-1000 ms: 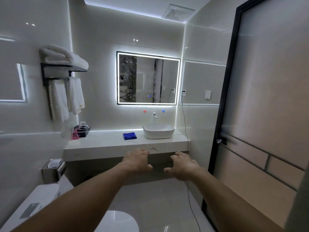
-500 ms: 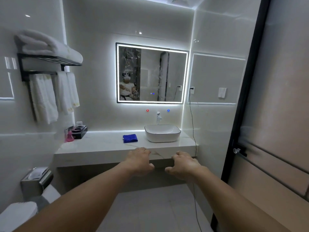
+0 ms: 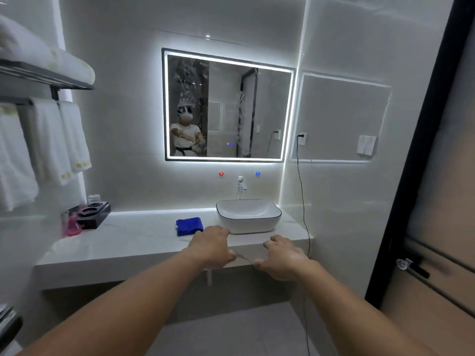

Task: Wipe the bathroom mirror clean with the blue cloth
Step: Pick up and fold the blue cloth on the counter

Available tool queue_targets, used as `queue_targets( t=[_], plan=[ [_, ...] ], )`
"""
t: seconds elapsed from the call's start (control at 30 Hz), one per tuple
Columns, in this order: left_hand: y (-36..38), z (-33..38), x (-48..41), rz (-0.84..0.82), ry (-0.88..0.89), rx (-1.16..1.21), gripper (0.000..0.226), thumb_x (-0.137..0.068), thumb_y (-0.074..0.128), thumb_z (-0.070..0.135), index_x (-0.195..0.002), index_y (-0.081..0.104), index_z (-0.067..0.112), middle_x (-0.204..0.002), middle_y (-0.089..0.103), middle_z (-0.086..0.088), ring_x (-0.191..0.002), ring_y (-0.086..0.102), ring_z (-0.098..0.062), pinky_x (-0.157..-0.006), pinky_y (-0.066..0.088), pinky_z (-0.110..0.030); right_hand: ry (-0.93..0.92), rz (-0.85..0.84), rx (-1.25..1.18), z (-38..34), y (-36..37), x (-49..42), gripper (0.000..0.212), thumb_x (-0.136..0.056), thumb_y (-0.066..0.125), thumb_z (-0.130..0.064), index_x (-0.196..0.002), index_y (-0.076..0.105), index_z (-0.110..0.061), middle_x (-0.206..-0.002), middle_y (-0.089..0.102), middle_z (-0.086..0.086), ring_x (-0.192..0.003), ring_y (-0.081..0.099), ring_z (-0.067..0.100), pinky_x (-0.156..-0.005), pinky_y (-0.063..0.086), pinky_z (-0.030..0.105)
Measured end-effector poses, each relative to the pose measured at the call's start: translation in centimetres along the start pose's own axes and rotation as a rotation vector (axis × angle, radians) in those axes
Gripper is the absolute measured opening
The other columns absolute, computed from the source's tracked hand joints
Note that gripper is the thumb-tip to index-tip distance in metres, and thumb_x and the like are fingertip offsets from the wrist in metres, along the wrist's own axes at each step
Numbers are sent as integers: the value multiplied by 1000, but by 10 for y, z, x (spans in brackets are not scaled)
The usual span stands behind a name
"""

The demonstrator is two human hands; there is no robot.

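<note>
Both forearms reach forward from the bottom of the view, palms down. The left hand (image 3: 212, 246) hangs over the front part of the worktop (image 3: 123, 242), its fingers loosely bent, and its grip holds nothing. The right hand (image 3: 282, 258) is beside it at the worktop's front edge, fingers likewise slack and its grip empty.

Just beyond the left hand's knuckles, a little to their left, lies the blue cloth (image 3: 189, 226), folded flat on the worktop. It is a rough square, slightly longer side to side. Its near right corner meets the outline of the hand, but whether they touch cannot be told. The left hand is plainly the nearer of the two, with the right well off to the cloth's right. A pickup would probably call for a short reach forward and left.

Right of the cloth stands the white basin (image 3: 248, 217), with the tap (image 3: 240, 187) behind it. Above, on the far wall, hangs the lit mirror (image 3: 267, 111), not yet wiped by the cloth.
</note>
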State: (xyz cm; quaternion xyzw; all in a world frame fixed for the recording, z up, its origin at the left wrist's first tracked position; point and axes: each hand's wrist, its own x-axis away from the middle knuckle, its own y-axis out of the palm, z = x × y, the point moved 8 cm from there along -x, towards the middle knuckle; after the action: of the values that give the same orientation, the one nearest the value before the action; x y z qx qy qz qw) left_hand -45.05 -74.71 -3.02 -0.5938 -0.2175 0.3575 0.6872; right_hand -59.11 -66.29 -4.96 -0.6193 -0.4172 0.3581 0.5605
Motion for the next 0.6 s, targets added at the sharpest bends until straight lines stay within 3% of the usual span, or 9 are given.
queue_targets(
  t=[0.27, 0.47, 0.6],
  plan=[
    [29, -28, -118, -20, -92, 8, 60, -86, 57, 40, -140, 43, 18, -144, 46, 1, -127, 46, -21, -105, 40, -40, -90, -4, 26, 20, 4, -136, 72, -89, 52, -58, -148, 36, -19, -154, 30, 4, -141, 29, 23, -110, 31, 44],
    [28, -55, -203, 26, -199, 24, 31, -80, 57, 36, -107, 53, 21, -121, 56, 2, -94, 48, -19, -80, 42, -32, -188, -34, 28, 28, -5, -235, 66, -89, 49, -55, -142, 45, -15, -153, 30, 3, -139, 32, 23, -106, 36, 38],
    [41, -84, -238, 0, -266, 14, 51, -82, 59, 37, -128, 49, 19, -126, 53, 0, -108, 53, -22, -87, 43, -33, -246, -79, 27, 10, 6, -289, 69, -90, 49, -55, -143, 45, -12, -151, 33, 7, -138, 33, 26, -108, 36, 40]
  ],
)
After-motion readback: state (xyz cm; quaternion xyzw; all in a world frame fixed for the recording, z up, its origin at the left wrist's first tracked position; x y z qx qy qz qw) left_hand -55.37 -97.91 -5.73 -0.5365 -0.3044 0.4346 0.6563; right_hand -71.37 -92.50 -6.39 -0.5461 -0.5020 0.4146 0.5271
